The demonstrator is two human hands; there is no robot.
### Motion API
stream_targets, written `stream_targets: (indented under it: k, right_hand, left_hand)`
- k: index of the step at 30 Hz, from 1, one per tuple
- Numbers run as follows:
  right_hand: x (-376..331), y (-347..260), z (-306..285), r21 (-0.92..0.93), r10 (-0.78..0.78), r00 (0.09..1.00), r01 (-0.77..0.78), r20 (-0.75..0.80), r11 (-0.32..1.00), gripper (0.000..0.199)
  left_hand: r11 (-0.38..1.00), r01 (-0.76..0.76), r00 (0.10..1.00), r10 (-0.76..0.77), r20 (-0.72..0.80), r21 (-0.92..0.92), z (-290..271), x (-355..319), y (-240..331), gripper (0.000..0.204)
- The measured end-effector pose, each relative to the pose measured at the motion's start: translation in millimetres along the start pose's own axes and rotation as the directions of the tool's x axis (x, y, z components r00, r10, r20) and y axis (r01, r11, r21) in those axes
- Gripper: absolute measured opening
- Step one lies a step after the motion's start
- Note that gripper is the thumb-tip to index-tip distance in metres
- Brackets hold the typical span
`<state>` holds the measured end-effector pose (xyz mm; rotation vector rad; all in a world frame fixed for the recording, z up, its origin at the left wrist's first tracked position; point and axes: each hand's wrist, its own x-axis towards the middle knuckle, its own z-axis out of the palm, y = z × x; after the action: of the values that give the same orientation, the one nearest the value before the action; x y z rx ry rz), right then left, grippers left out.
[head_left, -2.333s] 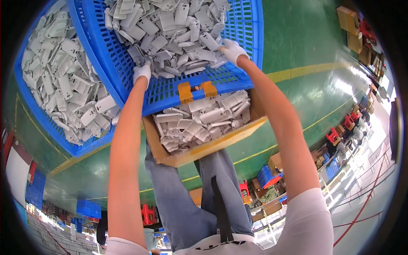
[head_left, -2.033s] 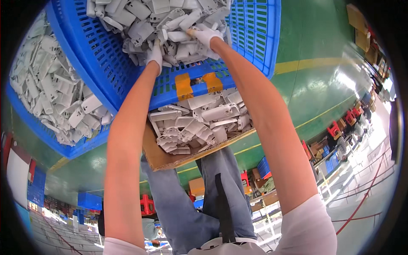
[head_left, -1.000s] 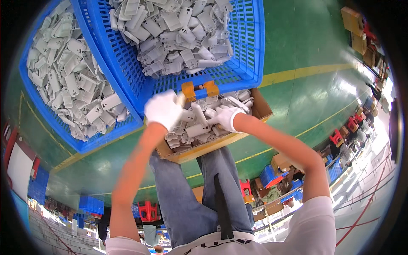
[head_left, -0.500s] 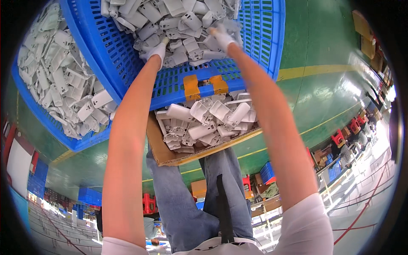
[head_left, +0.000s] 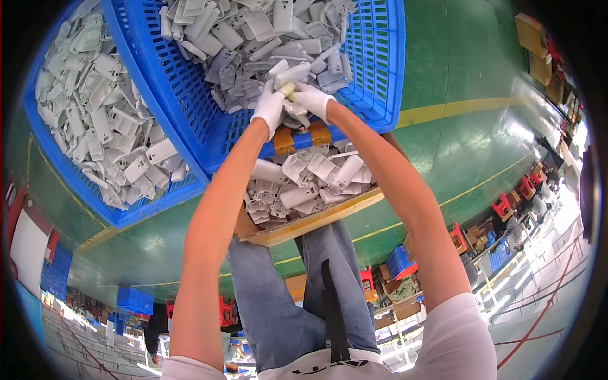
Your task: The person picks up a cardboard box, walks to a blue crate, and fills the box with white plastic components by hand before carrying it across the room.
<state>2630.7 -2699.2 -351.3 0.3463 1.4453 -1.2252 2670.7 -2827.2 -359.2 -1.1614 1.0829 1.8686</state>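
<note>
Both my hands wear white gloves with yellowish fingertips and meet over the near end of a blue plastic basket (head_left: 379, 60). My left hand (head_left: 270, 109) and my right hand (head_left: 313, 101) are closed around white plastic housings (head_left: 292, 75) gathered between them. The exact number held is hidden by the fingers. A heap of loose white and grey housings (head_left: 259, 25) fills the basket beyond the hands. Just below its taped rim stands an open cardboard box (head_left: 316, 218) holding more white housings (head_left: 297, 194).
To the left, a second blue basket (head_left: 117, 216) is heaped with similar housings (head_left: 95, 120). Brown tape (head_left: 284, 140) wraps the near basket's rim. Green floor (head_left: 456, 145) with yellow lines lies to the right. Red stools (head_left: 502, 207) and cardboard cartons (head_left: 532, 35) stand farther off.
My hands were apart among the heap, left and right. Now they have drawn together and nearer to me, with housings between them. The near basket appears shifted slightly left.
</note>
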Motion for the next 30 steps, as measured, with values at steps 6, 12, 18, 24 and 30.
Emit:
stream_targets:
  k: [6,12,18,24,30]
  right_hand:
    - [-107.7,-32.8,4.5,-0.591,-0.461,0.869,0.471,0.181,0.655,0.038]
    - [-183.7,-36.8,18.6,-0.664,0.029,0.975,0.129,0.221,0.737,0.028]
    - [-177.8,-1.5,-13.8,-0.776,0.297,0.876,0.128,0.381,0.618,0.032]
    - [-176.9,-14.7,-4.1,-0.976,0.498,0.841,0.15,0.209,0.157,0.023]
    - [-181.8,-89.3,20.2,-0.957,0.526,0.82,0.288,0.226,-0.037,0.024]
  left_hand:
    - [0.405,-0.371,0.846,0.519,0.124,0.836,20.2,-138.3,26.9,0.051]
    - [0.51,-0.2,0.963,-0.052,0.263,0.836,-4.3,-205.6,-17.1,0.038]
    - [0.349,-0.039,0.629,-0.72,0.294,0.936,-19.4,-169.0,-25.7,0.051]
    - [-0.056,-0.272,0.711,-0.685,0.161,0.961,-9.6,-172.2,69.3,0.052]
    - [0.373,0.047,0.96,0.239,-0.145,0.927,-66.4,-35.6,65.7,0.038]
